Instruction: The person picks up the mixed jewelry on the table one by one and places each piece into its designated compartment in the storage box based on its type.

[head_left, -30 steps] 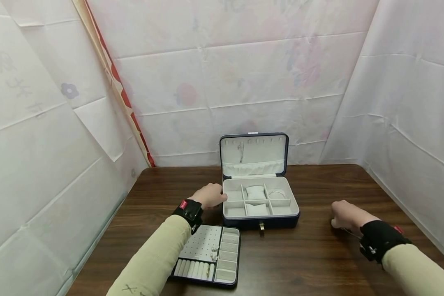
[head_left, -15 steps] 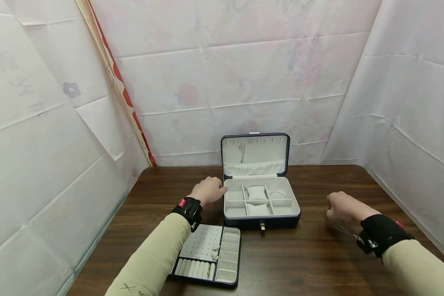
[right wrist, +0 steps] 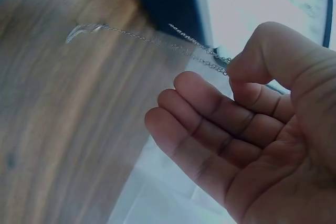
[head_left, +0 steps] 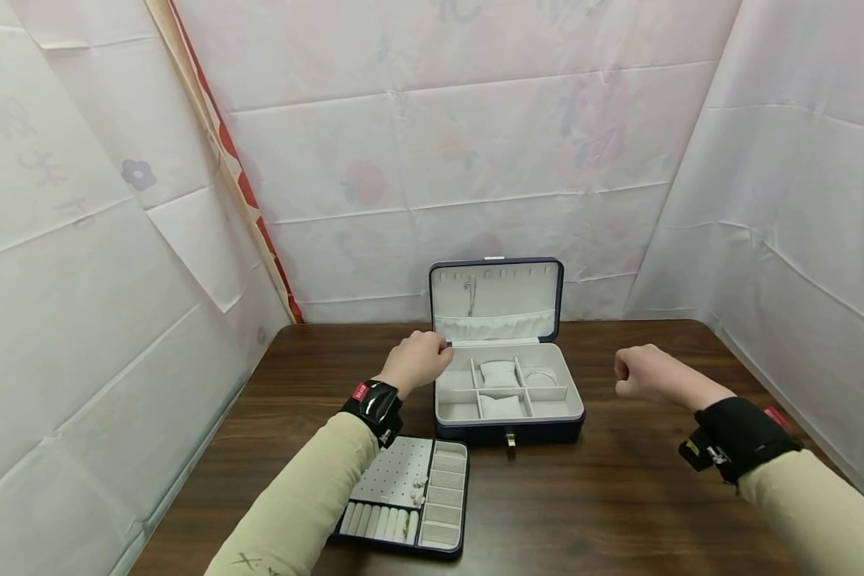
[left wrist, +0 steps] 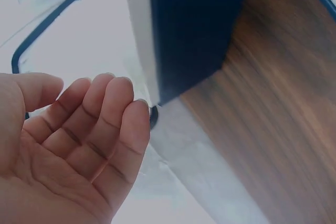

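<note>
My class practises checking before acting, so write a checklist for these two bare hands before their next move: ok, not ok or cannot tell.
1. Thin silver metal chain gripped: ok, right hand pinches it.
2. Chain untangled: cannot tell, its far end blurs.
3. Rectangular navy jewelry box, lined white, open: ok, lid raised.
4. Right hand over the box: not ok, it is off to the right.
5. Left hand free: ok, it holds nothing.
</note>
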Action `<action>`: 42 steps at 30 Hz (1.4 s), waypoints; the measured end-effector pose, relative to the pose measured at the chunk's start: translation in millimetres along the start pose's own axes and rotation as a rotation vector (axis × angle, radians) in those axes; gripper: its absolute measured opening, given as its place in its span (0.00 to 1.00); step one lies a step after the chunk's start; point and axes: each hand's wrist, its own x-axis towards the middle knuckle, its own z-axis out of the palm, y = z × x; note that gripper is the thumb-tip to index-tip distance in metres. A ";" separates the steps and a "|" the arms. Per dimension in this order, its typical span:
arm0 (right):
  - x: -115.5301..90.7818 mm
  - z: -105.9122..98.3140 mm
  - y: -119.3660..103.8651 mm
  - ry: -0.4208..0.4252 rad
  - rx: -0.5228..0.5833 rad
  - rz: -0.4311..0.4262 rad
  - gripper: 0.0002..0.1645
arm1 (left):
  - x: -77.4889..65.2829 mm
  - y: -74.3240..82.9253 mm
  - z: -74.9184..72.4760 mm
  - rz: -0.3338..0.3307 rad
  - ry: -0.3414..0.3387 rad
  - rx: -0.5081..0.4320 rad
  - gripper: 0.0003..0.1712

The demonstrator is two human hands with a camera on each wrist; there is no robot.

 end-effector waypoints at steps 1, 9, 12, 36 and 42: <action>1.3 -1.1 -2.6 0.014 -0.003 -0.011 0.04 | -0.6 2.4 -0.3 0.009 -0.003 -0.006 0.25; 7.7 -11.0 -23.0 0.089 0.004 -0.039 0.06 | -3.0 16.7 -2.3 0.050 -0.064 -0.039 0.14; 8.3 -15.6 -30.2 0.115 0.009 -0.044 0.07 | -3.4 20.8 -2.5 0.076 -0.081 -0.057 0.14; 24.1 -34.6 -81.3 0.219 0.123 -0.140 0.05 | -7.6 70.2 -2.2 0.286 -0.118 -0.271 0.13; 26.0 -33.5 -89.9 0.197 0.170 -0.151 0.04 | -7.2 78.3 1.7 0.315 -0.145 -0.336 0.15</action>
